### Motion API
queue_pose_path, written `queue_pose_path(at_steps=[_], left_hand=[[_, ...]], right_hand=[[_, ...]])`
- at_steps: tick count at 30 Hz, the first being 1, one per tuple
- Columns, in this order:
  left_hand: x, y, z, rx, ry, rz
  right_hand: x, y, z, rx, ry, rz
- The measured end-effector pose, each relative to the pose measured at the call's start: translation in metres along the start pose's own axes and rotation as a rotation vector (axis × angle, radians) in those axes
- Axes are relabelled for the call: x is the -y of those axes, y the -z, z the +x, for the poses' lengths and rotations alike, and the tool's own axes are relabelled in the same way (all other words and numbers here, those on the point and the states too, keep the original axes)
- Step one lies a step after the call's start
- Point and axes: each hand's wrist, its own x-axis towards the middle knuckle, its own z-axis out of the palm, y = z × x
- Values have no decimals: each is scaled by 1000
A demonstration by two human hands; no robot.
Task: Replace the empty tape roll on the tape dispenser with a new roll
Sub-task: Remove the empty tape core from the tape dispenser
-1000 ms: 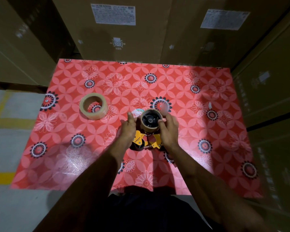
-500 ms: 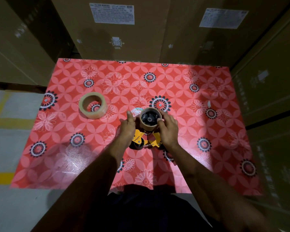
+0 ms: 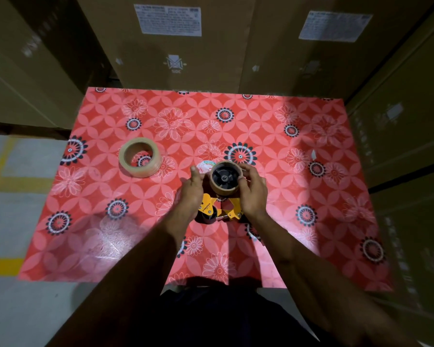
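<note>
The right hand curls its fingers round the empty roll on the yellow dispenser. Whether the left hand grips anything cannot be told. The new roll lies apart on the tabletop.

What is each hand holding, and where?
The right hand grips the empty tape roll by its outer wall, on the tape dispenser. The left hand lies against the dispenser's side; whether it grips cannot be told.
</note>
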Motion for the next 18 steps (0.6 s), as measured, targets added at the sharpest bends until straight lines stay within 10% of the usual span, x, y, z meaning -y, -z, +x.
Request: queue_pose_path(at_steps=[18], left_hand=[[-5,3,-12,12,-17,7]], right_hand=[[3,6,-2,46,-46,69]])
